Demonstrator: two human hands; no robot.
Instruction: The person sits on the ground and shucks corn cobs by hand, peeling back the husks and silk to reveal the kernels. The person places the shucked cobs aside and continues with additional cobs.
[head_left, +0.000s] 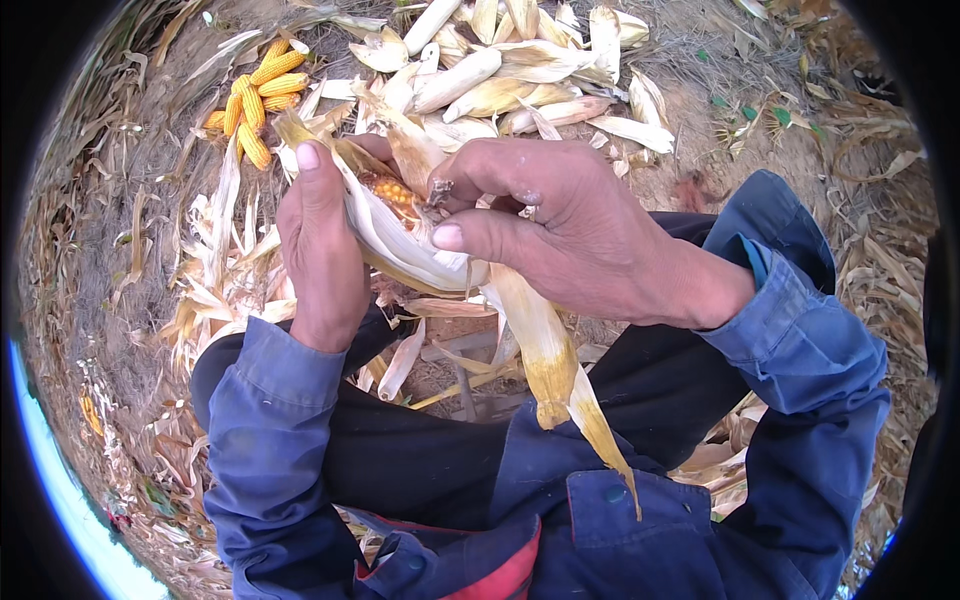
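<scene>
Between my hands is an ear of corn (392, 192), its husk partly pulled back so that a patch of orange kernels shows. My left hand (324, 232) grips the ear and its husk from the left, thumb up along the outer leaves. The fingers of my right hand (555, 225) pinch husk at the near end, close to a dark dry tuft. A long yellowed husk leaf (536, 341) hangs down from under my right hand toward my lap. Most of the ear is hidden by husk and fingers.
Husked yellow cobs (253, 97) lie heaped at the upper left. Beyond my hands is a pile of ears still in pale husks (517, 82). Loose stripped husks (232, 277) cover the ground on the left. A single cob (91, 414) lies far left. My bent legs (420, 442) frame the space below.
</scene>
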